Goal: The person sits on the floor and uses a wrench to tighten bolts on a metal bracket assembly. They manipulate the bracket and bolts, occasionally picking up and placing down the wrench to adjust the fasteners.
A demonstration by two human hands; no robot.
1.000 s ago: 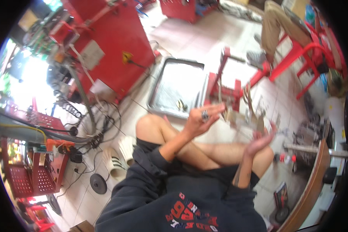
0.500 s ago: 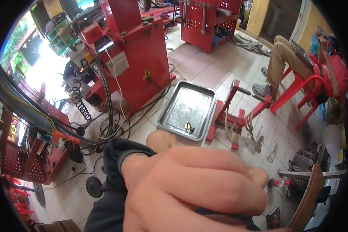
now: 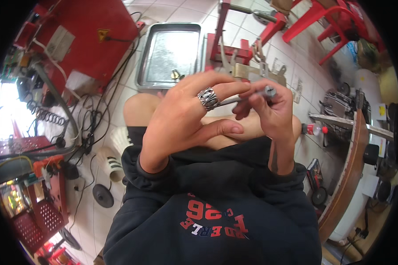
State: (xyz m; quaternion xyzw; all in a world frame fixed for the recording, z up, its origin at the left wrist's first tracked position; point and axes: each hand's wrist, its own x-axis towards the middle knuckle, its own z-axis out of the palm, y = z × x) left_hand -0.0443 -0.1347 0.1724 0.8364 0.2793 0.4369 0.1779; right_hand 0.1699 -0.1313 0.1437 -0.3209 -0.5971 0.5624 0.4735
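Pinched in my right hand (image 3: 276, 106) is a slim grey metal rod (image 3: 231, 100) with a thicker round end near my thumb. The rod slants left, toward my left hand (image 3: 185, 108), where its other end is hidden. My left hand wears a wide silver ring (image 3: 208, 98). Its fingers stretch toward the rod and my thumb stands apart; whether they touch the rod I cannot tell. Both hands are above my lap. Past them, on the floor, lies a shallow metal tray (image 3: 142, 62) with a small brass-and-black part (image 3: 176, 74) in it.
A red metal stand (image 3: 245, 54) is right of the tray. The red machine cabinet (image 3: 86, 39) and black cables (image 3: 92, 126) are at left. Right of me are a plastic bottle (image 3: 313, 129) and a wood-edged table (image 3: 351, 176). A red chair (image 3: 305, 22) stands far right.
The view has tilted down toward my lap. The hand that filled the near foreground has moved away from the camera, and both hands now show, with the rod in the right one.
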